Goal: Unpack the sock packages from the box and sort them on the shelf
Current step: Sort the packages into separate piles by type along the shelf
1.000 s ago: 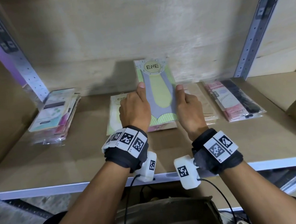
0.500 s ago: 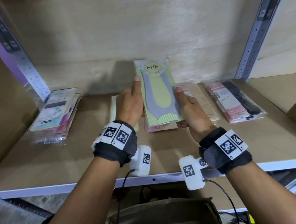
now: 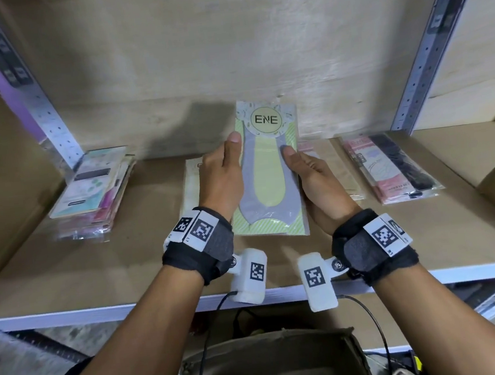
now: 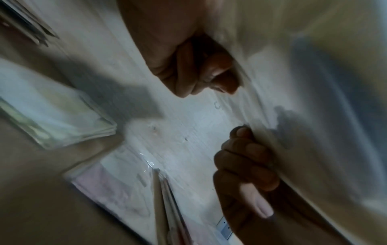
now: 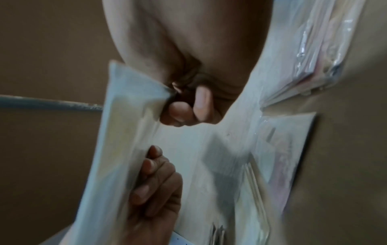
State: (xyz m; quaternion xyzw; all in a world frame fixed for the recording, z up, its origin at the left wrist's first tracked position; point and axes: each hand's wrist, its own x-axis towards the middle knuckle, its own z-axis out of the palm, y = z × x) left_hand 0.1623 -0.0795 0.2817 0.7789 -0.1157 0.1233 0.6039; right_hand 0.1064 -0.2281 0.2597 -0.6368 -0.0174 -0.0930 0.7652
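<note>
A green and grey sock package (image 3: pixel 270 182) marked ENE is held above the wooden shelf (image 3: pixel 120 271), its top near the back wall. My left hand (image 3: pixel 222 177) grips its left edge, thumb on the front. My right hand (image 3: pixel 311 177) grips the right edge the same way. In the left wrist view, the left hand (image 4: pixel 194 73) and the right hand's fingers (image 4: pixel 247 159) curl against the package's pale back (image 4: pixel 314 107). The blurred right wrist view has the right hand (image 5: pixel 188 106) and the left fingers (image 5: pixel 155 179) under the package (image 5: pixel 123 136).
Stacks of sock packages lie on the shelf: a mint and pink stack (image 3: pixel 94 191) at the left, a cream stack (image 3: pixel 190 190) behind my left hand, a beige one (image 3: pixel 342 174) behind my right, a pink and black one (image 3: pixel 391 169) further right. An open box (image 3: pixel 274 364) sits below the shelf edge.
The ENE package has come up off the middle stack and nearer to me. My left hand slid from its face to its left edge, and both wrists drew back a little.
</note>
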